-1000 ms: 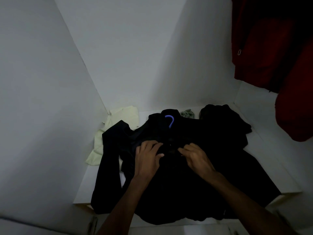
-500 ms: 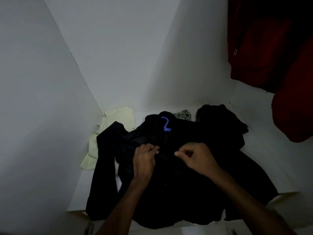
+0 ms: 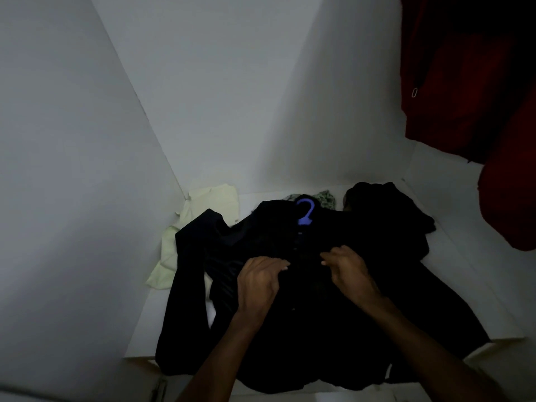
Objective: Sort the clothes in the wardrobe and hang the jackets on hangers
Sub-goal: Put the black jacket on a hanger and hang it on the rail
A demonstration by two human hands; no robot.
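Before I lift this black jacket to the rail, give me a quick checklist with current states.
1. Hanger inside jacket: ok, the blue hanger hook sticks out at the collar of the black jacket.
2. Front fastened: cannot tell, too dark to see the closure.
3. Left hand grips the front: ok, fingers curled on the fabric.
4. Right hand grips the front: ok, fingers curled on the fabric.
5. Hook free to grab: ok, nothing lies over it.
6. Jacket clear of other clothes: not ok, its sleeve overlaps the pale garment and a second dark garment lies against its shoulder.
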